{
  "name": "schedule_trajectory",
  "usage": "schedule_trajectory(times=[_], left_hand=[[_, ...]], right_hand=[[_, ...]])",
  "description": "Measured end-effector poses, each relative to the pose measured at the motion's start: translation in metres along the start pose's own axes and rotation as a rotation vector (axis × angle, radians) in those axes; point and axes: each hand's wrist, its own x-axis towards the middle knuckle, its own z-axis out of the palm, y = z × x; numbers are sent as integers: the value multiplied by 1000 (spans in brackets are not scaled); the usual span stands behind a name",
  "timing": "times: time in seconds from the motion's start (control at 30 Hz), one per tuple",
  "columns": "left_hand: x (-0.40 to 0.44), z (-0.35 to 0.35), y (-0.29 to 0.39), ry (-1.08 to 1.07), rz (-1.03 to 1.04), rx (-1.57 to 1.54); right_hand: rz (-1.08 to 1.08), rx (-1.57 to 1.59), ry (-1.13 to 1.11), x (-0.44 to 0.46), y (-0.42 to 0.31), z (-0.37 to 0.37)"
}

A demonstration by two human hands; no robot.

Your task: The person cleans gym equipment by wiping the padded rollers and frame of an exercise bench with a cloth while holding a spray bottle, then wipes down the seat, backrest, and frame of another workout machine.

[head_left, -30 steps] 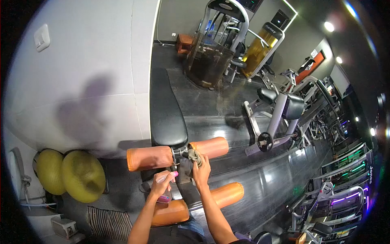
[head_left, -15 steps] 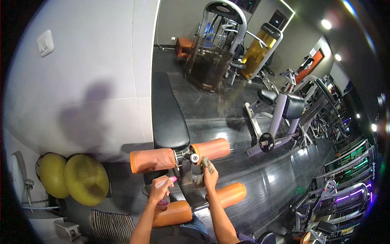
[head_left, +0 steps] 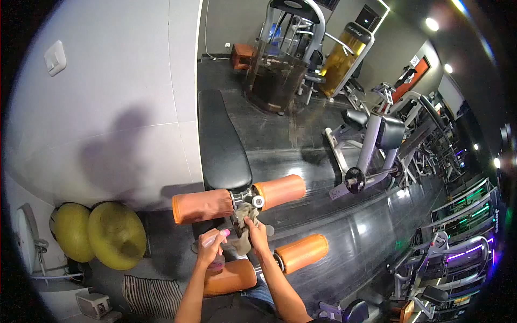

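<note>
Head view: Two bare hands work at the frame of a padded exercise machine, between its upper and lower rollers.
Left hand: The left hand [head_left: 210, 247] is closed around the neck of a pink-topped bottle [head_left: 217, 263], fingers wrapped and no wide gap showing.
Bottle position: It hangs below the left hand, just above or against the lower left roller [head_left: 230, 277]; contact cannot be told from this angle.
Right hand: The right hand [head_left: 257, 234] grips a crumpled cloth [head_left: 243, 246], with the thumb toward the machine.
Cloth position: It lies over the middle of the frame, just below the round knob [head_left: 258, 202], and its lower end hangs loose between the hands.
Upper rollers: The upper left roller [head_left: 202, 206] and upper right roller [head_left: 281, 192] stand on either side of the metal bracket, below the black upholstered pad [head_left: 222, 142].
Lower rollers: The lower right roller [head_left: 303, 253] sits beyond the right forearm.
Snag hazard: The loose cloth could catch on the knob or bracket if pulled sideways; the cause would be its slack end.
Drop hazard: The bottle could slip to the floor if the left hand loosens or the neck is wet; wetness cannot be told.
Knock hazard: The bottle could strike the lower left roller if the left hand dips.
Pinch hazard: Right-hand fingers could be nipped at the bracket, should that joint turn.
</note>
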Motion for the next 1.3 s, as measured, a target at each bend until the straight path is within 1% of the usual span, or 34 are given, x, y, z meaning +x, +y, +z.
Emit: schedule_trajectory(times=[0.1,0.13,0.17,0.23,0.3,0.37,0.43,0.5,0.57,0.63,0.67,0.7,0.73,0.87,0.93,0.97,1.03,1.1,1.17,1.2,1.23,1.27,1.3], left_hand=[[-1,-9,0,12,1,32],[-1,-12,-3,16,-2,31],[0,-15,-6,32,3,36],[-1,-18,-9,57,1,42],[-3,-22,-7,75,-13,2],[-4,-28,-10,79,-33,33],[-6,-32,-12,79,-56,62],[-5,-34,-12,109,-45,17],[-4,-37,-10,99,-49,17],[0,-41,-9,86,-48,15],[1,-43,-10,90,-52,16],[2,-44,-10,94,-57,18],[3,-46,-10,92,-59,17],[9,-46,-7,94,-49,19],[10,-47,-6,98,-52,22],[11,-47,-5,95,-54,21],[11,-46,-6,88,-59,20],[13,-44,-11,71,-65,20],[13,-40,-8,59,-57,24],[13,-38,-6,52,-49,29],[12,-35,-4,52,-44,31],[11,-33,-2,42,-24,31],[9,-33,-1,33,-3,32]], right_hand=[[4,-29,0,4,7,-4],[62,-10,-5,5,-1,-4],[65,-14,-9,11,-3,-1],[160,215,-52,25,-1,2],[121,274,-75,44,7,8],[187,414,-76,52,11,17],[189,418,-94,64,19,19],[188,422,-107,78,30,23],[242,532,-76,99,49,28],[281,487,-77,125,73,24],[321,535,-79,134,80,24],[360,584,-81,134,76,26],[418,549,-50,133,72,27],[337,530,-77,105,45,32],[125,521,-45,82,28,34],[126,520,-45,79,25,32],[200,716,-164,74,22,25],[206,701,-152,77,23,26],[245,674,-140,94,37,25],[281,712,-186,116,68,15],[278,715,-189,137,96,5],[318,759,-188,156,122,-2],[360,804,-187,159,124,2]])
